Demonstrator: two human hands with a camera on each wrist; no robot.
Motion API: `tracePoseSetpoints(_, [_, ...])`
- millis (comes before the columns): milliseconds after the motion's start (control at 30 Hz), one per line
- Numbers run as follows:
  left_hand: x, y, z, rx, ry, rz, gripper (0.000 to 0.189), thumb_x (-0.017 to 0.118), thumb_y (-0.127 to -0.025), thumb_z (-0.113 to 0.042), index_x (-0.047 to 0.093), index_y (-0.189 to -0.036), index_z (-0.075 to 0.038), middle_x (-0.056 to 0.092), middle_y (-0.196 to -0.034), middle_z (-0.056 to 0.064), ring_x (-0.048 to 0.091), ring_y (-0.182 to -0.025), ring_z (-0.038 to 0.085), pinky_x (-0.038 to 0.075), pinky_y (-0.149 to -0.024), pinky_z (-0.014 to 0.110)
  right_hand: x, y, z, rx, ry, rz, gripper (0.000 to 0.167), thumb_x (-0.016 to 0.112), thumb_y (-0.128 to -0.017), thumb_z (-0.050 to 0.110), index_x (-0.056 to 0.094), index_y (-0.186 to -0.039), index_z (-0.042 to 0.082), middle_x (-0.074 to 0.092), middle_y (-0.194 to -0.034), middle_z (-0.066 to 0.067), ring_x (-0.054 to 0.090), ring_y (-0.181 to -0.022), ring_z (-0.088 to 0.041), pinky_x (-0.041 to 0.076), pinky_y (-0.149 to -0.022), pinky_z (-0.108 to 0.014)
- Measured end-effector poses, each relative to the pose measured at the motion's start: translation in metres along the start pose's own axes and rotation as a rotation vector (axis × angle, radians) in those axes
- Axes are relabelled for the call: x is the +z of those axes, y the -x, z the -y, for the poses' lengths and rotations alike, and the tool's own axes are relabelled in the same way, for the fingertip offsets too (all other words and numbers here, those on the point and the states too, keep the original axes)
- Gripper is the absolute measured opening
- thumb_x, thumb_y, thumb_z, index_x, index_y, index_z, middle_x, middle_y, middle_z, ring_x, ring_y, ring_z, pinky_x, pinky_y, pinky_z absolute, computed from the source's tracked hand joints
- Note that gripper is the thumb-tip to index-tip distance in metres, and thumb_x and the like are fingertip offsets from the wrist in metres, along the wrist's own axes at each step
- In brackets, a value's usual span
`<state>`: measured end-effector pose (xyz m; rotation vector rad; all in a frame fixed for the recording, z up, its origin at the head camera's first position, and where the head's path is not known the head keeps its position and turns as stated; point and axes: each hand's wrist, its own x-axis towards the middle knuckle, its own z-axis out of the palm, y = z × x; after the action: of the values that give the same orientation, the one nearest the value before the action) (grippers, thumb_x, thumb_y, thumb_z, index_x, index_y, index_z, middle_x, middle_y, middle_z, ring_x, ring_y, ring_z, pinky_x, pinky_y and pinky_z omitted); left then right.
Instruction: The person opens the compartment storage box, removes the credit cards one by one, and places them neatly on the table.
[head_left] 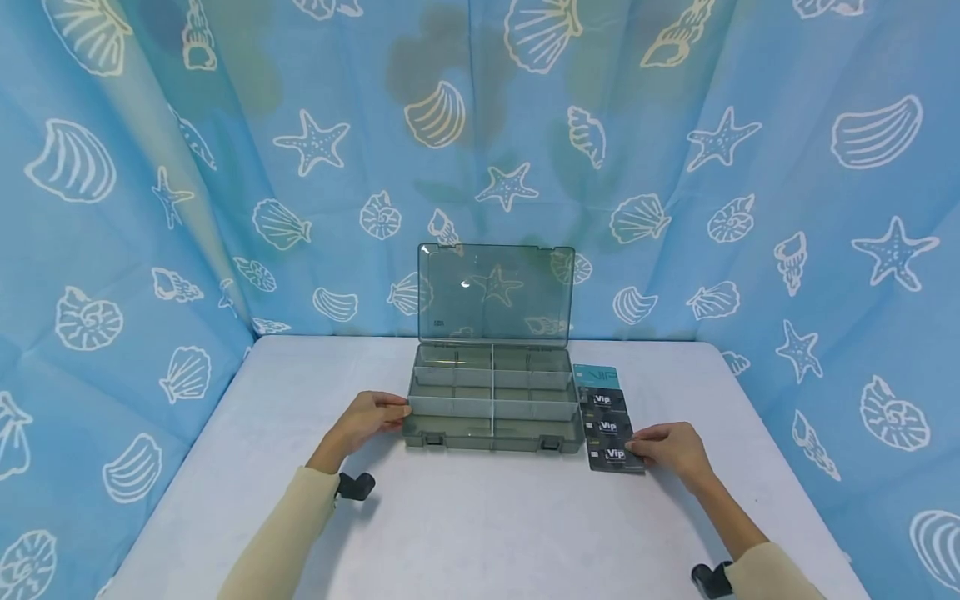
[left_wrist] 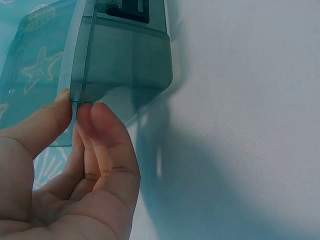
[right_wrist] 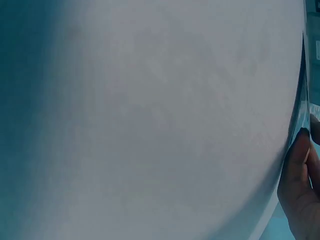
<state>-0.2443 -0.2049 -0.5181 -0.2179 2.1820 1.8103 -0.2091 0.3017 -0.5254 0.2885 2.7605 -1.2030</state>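
A see-through grey plastic compartment box (head_left: 450,425) lies on the table with its lid (head_left: 495,292) raised upright at the back. My left hand (head_left: 370,412) pinches the rim of its left wall; in the left wrist view the thumb is on the rim and the fingers (left_wrist: 112,130) are against the wall. Right of the box, three black "Vip" cards and a teal card (head_left: 596,377) form an overlapping column. My right hand (head_left: 675,450) pinches the right edge of the nearest black card (head_left: 611,458). In the right wrist view that hand shows only at the right border.
White dividers (head_left: 492,407) split the box into several compartments. Two latches (head_left: 433,439) sit on its front wall. The white table (head_left: 487,533) ends at a blue curtain (head_left: 360,150) with shell and starfish prints, which also hangs along both sides.
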Motion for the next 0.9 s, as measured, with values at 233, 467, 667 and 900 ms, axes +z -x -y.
tracePoseSetpoints(233, [0.001,0.003,0.0,-0.005,0.01,0.011,0.034,0.07,-0.09,-0.009,0.06,-0.117,0.01,0.065,-0.102,0.014,0.064,-0.086,0.024,0.056,-0.075,0.032,0.005,0.004,-0.004,-0.042,0.07,-0.052,0.043,0.086,-0.072,0.028,0.072,-0.097,-0.004,0.072,-0.079,-0.008,0.064,-0.07,-0.018,0.046,-0.056,-0.024])
tracePoseSetpoints(467, [0.002,0.002,0.001,0.019,0.018,0.022,0.033,0.068,-0.092,-0.009,0.06,-0.118,0.011,0.065,-0.102,0.015,0.064,-0.084,0.022,0.056,-0.076,0.033,0.008,0.005,0.005,-0.091,0.132,-0.057,0.029,0.086,-0.072,0.017,0.071,-0.086,-0.004,0.065,-0.068,-0.005,0.057,-0.06,-0.017,0.047,-0.053,-0.029])
tracePoseSetpoints(667, [0.004,-0.001,0.001,0.017,0.018,0.012,0.035,0.068,-0.092,-0.011,0.059,-0.119,0.01,0.064,-0.107,0.016,0.063,-0.089,0.023,0.056,-0.078,0.032,0.008,-0.001,0.009,-0.088,0.184,-0.053,0.028,0.087,-0.071,0.016,0.07,-0.083,-0.003,0.063,-0.068,-0.004,0.055,-0.062,-0.017,0.046,-0.053,-0.029])
tracePoseSetpoints(900, [0.007,-0.003,0.0,0.024,0.004,0.009,0.033,0.068,-0.092,-0.011,0.06,-0.118,0.01,0.064,-0.107,0.016,0.063,-0.089,0.024,0.056,-0.078,0.032,0.012,-0.002,0.009,-0.067,0.181,-0.07,0.027,0.086,-0.071,0.013,0.07,-0.084,-0.004,0.064,-0.069,-0.005,0.055,-0.063,-0.018,0.047,-0.054,-0.028])
